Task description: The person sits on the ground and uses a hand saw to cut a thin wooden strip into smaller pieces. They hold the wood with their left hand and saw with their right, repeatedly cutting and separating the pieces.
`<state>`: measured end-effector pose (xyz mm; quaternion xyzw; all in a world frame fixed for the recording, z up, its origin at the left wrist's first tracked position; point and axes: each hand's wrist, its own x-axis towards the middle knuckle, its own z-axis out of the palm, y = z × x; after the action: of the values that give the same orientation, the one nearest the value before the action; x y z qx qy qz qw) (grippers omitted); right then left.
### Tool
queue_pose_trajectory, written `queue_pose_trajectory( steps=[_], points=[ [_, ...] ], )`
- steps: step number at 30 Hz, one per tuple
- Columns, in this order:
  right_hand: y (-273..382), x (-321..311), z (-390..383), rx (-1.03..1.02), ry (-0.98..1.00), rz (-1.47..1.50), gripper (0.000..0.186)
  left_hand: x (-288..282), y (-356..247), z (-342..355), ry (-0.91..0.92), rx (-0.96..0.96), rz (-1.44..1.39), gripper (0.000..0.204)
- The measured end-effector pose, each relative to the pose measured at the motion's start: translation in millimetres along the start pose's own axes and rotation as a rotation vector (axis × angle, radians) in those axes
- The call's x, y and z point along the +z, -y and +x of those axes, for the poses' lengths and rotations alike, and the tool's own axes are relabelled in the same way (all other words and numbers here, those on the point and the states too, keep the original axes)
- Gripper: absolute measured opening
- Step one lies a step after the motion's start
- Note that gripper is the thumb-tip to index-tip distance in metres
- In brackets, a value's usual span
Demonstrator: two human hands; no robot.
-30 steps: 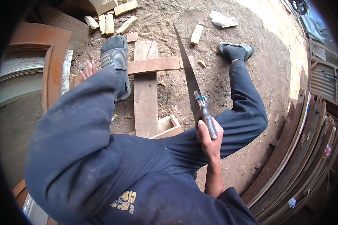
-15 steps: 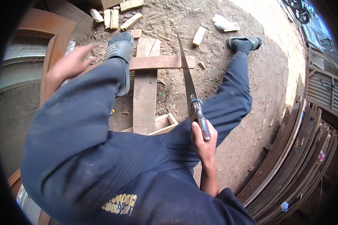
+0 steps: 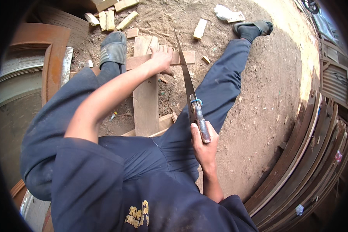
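Note:
In my right hand (image 3: 205,149) is a hand saw (image 3: 187,79), gripped by its worn handle with the blade pointing away from me. My left hand (image 3: 161,58) reaches across to a short reddish crosspiece (image 3: 187,57), its fingers apart over or on that piece. The crosspiece lies across a longer upright-running board (image 3: 145,108) on the ground between my legs, left of the blade. A pale wooden piece with raised sides (image 3: 165,121) is partly hidden under the board and behind my leg. My left foot in a grey slide (image 3: 113,52) is beside the crosspiece.
Several wood offcuts (image 3: 125,19) and a white plastic bag (image 3: 224,12) lie on the dirt ground (image 3: 251,131). An orange-brown panelled frame (image 3: 56,36) is at left. Several long planks (image 3: 301,154) are stacked at right; corrugated metal (image 3: 334,85) stands beyond them.
My left hand has swung from beside my left leg forward and right onto the crosspiece. My right hand and saw have shifted slightly left, and my right leg is straighter.

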<state>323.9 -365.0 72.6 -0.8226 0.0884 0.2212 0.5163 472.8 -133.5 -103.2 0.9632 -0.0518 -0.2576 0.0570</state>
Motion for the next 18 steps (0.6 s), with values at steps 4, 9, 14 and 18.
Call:
queue_pose_trajectory(
  steps=[4, 9, 14, 18],
  points=[
    [14.8, -2.7, -9.3, -0.053, -0.024, -0.106, 0.020, 30.4, 0.1, 6.3, -0.294, 0.026, -0.153, 0.075],
    [15.3, 14.8, 22.9, -0.019, -0.043, -0.054, 0.021, 35.9, 2.4, 8.1, -0.426, 0.089, -0.235, 0.056],
    [11.4, 28.5, 24.1, -0.064, -0.057, -0.128, 0.022, 34.9, 4.4, 5.5, -0.458, 0.110, -0.197, 0.044],
    [8.1, 6.0, -25.9, 0.002, -0.004, -0.112, 0.020, 27.9, 3.3, 9.3, -0.332, 0.064, -0.192, 0.051]
  ],
)
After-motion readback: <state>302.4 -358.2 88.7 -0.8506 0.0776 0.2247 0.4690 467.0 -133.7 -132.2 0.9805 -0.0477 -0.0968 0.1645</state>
